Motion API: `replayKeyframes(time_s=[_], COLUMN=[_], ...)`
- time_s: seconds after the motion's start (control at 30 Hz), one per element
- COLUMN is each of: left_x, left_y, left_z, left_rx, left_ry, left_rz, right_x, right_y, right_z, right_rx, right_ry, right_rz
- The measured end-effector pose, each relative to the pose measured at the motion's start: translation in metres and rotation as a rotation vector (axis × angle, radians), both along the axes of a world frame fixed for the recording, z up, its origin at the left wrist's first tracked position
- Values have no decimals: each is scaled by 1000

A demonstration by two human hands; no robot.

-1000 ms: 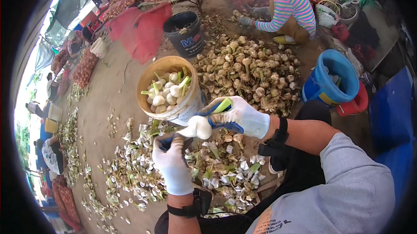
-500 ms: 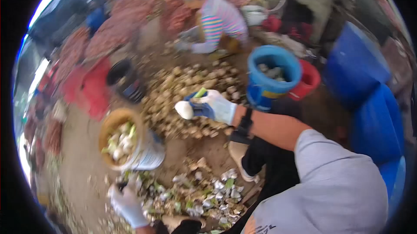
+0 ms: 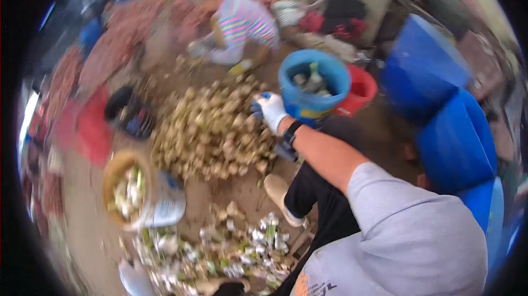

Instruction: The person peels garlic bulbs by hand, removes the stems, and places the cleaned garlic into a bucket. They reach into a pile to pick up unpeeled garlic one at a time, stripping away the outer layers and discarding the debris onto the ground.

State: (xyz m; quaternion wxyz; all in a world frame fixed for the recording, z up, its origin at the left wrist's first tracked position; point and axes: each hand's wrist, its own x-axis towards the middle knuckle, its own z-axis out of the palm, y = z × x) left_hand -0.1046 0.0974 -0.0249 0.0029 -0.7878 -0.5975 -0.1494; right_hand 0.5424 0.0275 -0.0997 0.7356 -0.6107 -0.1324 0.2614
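My right hand, in a white glove with a blue palm, hovers at the near edge of the pile of tan bulbs, left of the blue bucket. Its fingers are loosely apart, with nothing visible between them. Inside that bucket, a blurred pale bulb with a green stem lies over several greyish ones. Down at the lower left, my left hand, white-gloved and blurred, is beside scattered peelings; its fingers are too smeared to read.
A white bucket of trimmed white bulbs stands left. Behind it are a black bucket and red sheeting. A red bucket and large blue containers stand right. Beyond the pile, another person crouches.
The white bulb with a green stem has left my right hand; a similar one shows in the blue bucket. The view has shifted, and my left hand sits lower, nearer the frame's edge.
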Motion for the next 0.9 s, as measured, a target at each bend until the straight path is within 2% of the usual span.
replayKeyframes(time_s=[0.03,0.07,0.1,0.13,0.2,0.23,0.27,0.33,0.47,0.5,0.6,0.67,0.73,0.77,0.8,0.83,0.87,0.9], left_x=[30,24,34,49,51,52,53,53,44,40,38,40,39,44,40,42,46,56], left_y=[-19,-26,-31,-37,-41,-43,-47,-57,-71,-73,-76,-78,-80,-80,-82,-85,-84,-84], left_z=[27,34,52,60,59,60,61,58,54,50,50,47,40,44,38,35,36,43], left_rx=[29,8,-60,-122,-78,-90,-162,-215,-204,-147,-213,-286,-331,-418,-372,-388,-398,-424], left_ry=[37,81,137,167,112,117,32,-81,-95,-124,-65,-35,-23,-39,-59,-45,-28,-69], left_rz=[100,101,170,231,226,256,261,263,217,183,183,153,95,130,39,17,-5,-29], right_x=[-1,-32,-45,-63,-115,-133,-167,-216,-284,-297,-324,-334,-330,-329,-326,-324,-321,-316], right_y=[11,21,35,49,59,75,77,77,75,70,57,49,59,64,68,76,86,94], right_z=[-19,-15,-19,-38,-29,-73,-68,-103,-179,-188,-220,-220,-247,-239,-230,-219,-206,-204], right_rx=[-174,-166,-435,-493,-822,-832,-999,-952,-1079,-1067,-1010,-1020,-1035,-1047,-1058,-1069,-1045,-907], right_ry=[-257,-101,-331,-351,-746,-1034,-1073,-1164,-1389,-1492,-1706,-1781,-1722,-1613,-1507,-1264,-1128,-1109], right_rz=[195,285,420,531,831,882,1051,1156,1463,1517,1641,1690,1705,1678,1643,1575,1552,1498])
